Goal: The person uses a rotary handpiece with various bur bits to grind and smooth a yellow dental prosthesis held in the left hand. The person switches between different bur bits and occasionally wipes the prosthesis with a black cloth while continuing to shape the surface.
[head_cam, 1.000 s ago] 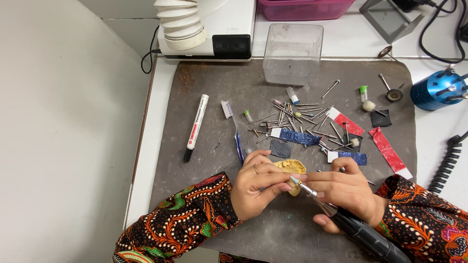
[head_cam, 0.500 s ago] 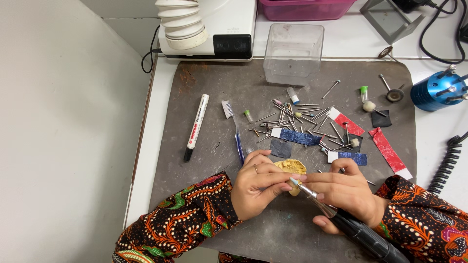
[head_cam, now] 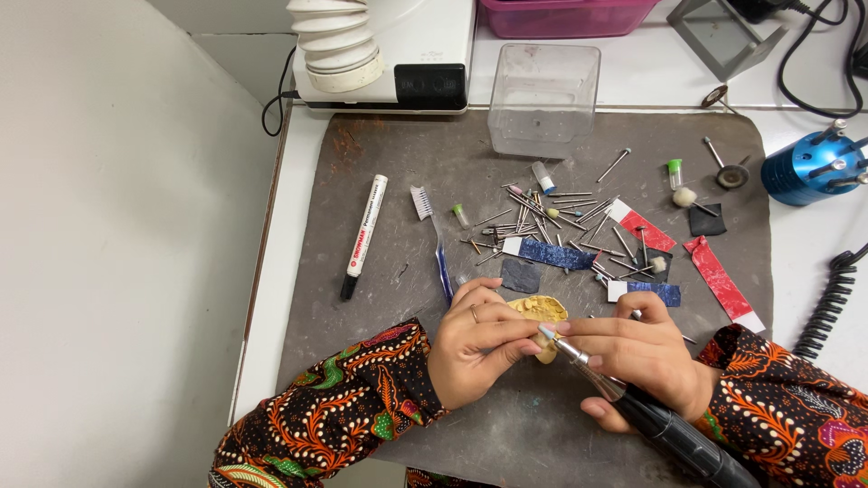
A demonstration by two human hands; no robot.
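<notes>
Your left hand [head_cam: 479, 348] cups a small yellowish dental cast [head_cam: 540, 310] just above the dark grey work mat [head_cam: 380, 163], its fingers [head_cam: 506, 339] curled and clamped round the near side of the piece. A ring sits on one finger of that hand. Your right hand [head_cam: 642, 357] grips a black rotary handpiece [head_cam: 665, 425] like a pen, fingers closed tight on its metal neck, and the tool's tip touches the cast where your two hands meet. The cast sits at the front middle of the mat, mostly hidden by your fingers.

Behind your hands, a dark grey square patch [head_cam: 521, 276] lies just beyond the cast. A toothbrush [head_cam: 434, 239] with a blue handle lies to the left of it, and further left a white marker [head_cam: 365, 235] with a black cap lies at a slight angle. A scatter of metal burs [head_cam: 551, 212] covers the middle of the mat, mixed with blue abrasive strips [head_cam: 551, 255] and red abrasive strips [head_cam: 723, 280]. A clear plastic box [head_cam: 544, 99] stands at the far edge of the mat. On the white desk [head_cam: 814, 244] to your right, a blue bur stand [head_cam: 809, 167] holds several shanks upright, and a black coiled cord [head_cam: 827, 307] runs along the desk's right side.
</notes>
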